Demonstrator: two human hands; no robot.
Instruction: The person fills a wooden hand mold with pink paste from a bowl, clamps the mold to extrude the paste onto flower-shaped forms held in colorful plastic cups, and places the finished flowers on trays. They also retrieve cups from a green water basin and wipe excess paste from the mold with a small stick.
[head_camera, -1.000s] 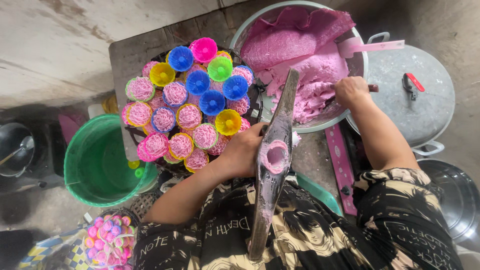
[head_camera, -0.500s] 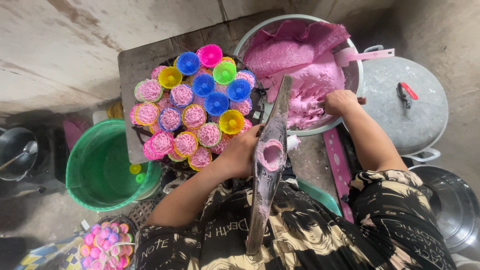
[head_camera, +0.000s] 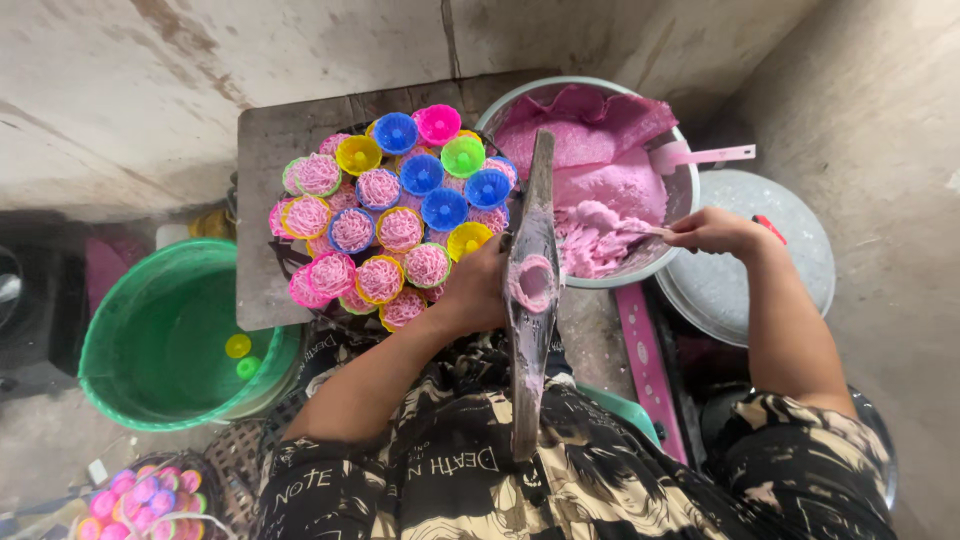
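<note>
From the head camera, a heap of small coloured plastic cups (head_camera: 400, 215), many topped with pink noodle nests, crowds a dark tray on a grey slab (head_camera: 262, 200). To its right stands a round metal basin (head_camera: 668, 262) holding pink dough (head_camera: 610, 195) and a pink plastic scoop (head_camera: 690, 156). A green plastic bucket of water (head_camera: 170, 340) sits lower left with two small cups floating in it, and a flat metal lid (head_camera: 790, 260) lies far right, just beside the basin.

A long wooden press, smeared pink around its round hole (head_camera: 532, 285), runs from the person's lap up between the cups and the basin, partly covering both.

The left hand (head_camera: 478, 288) is wrapped around the press at its hole, arm bent across the lap. The right hand (head_camera: 712, 230) reaches to the basin's rim, fingers pinched on a thin utensil (head_camera: 640, 232) whose tip is dug into the dough.
</note>
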